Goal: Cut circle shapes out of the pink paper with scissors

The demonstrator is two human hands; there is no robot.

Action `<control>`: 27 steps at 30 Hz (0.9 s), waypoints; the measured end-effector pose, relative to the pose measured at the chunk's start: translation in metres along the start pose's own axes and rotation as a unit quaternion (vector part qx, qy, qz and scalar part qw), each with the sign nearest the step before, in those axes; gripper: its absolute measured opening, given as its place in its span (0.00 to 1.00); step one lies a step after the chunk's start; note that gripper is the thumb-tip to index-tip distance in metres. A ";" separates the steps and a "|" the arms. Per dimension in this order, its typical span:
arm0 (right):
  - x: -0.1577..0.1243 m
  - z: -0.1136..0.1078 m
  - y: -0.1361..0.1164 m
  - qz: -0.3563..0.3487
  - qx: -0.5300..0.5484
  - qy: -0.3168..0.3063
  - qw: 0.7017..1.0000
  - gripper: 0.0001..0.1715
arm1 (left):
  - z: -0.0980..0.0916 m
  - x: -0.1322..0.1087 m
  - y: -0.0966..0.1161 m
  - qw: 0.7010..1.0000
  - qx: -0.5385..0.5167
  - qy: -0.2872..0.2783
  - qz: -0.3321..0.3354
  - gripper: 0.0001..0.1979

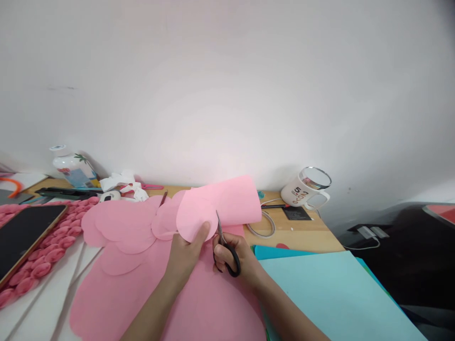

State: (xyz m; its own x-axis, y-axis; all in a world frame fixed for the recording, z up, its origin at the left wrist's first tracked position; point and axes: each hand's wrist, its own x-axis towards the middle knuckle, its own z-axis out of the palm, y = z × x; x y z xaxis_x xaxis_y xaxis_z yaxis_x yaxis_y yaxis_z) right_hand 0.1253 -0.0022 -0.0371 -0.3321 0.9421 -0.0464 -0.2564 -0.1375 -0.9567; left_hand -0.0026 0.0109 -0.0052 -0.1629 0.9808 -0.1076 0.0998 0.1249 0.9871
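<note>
My left hand (pixel 188 253) is closed on a sheet of pink paper (pixel 236 201), its thumb on top of a rounded, circle-like part at the left. The sheet's right part curls up and away. In my right hand (pixel 234 258) is a pair of scissors (pixel 231 258) with black handles, fingers through the loops. Their blades point up and touch the paper at the right edge of the rounded part. How far the blades are apart is hard to make out. Several cut pink paper rounds (pixel 124 220) lie overlapping to the left, on larger pink paper (pixel 142 293).
At right are light blue sheets (pixel 327 289), a white mug (pixel 298 189) and a coiled cable (pixel 266 229). A phone (pixel 28 237) rests on a pink bobbled mat (pixel 53 255) at left. Behind stand a white bottle (pixel 76 168) and crumpled tissue (pixel 124 182) along the wall.
</note>
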 end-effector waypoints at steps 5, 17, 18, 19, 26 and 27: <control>0.000 -0.004 -0.002 0.000 -0.050 0.012 0.999 0.09 | -0.003 -0.002 0.007 0.999 0.021 -0.030 0.005 0.11; 0.001 -0.004 -0.007 -0.026 -0.064 0.015 0.997 0.07 | -0.004 -0.005 0.009 0.999 0.013 -0.023 -0.024 0.12; 0.000 -0.004 -0.007 -0.026 -0.063 0.014 0.998 0.07 | -0.003 -0.005 0.010 0.999 0.017 -0.014 -0.029 0.12; 0.000 -0.004 -0.006 -0.025 -0.061 0.014 0.998 0.08 | -0.004 -0.006 0.011 0.999 0.022 -0.008 -0.034 0.12; 0.001 -0.006 -0.001 -0.010 -0.048 0.014 0.999 0.08 | -0.004 -0.005 0.011 0.999 0.011 -0.021 -0.034 0.16; 0.001 -0.006 0.000 -0.010 -0.049 0.014 0.999 0.09 | -0.004 -0.005 0.011 0.999 0.011 -0.019 -0.037 0.16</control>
State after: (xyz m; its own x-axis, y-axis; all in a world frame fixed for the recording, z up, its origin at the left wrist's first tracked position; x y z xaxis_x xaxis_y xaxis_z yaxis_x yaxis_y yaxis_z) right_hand 0.1306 0.0004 -0.0386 -0.3016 0.9529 -0.0332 -0.1721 -0.0886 -0.9811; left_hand -0.0048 0.0072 0.0067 -0.1331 0.9735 -0.1860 0.1099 0.2010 0.9734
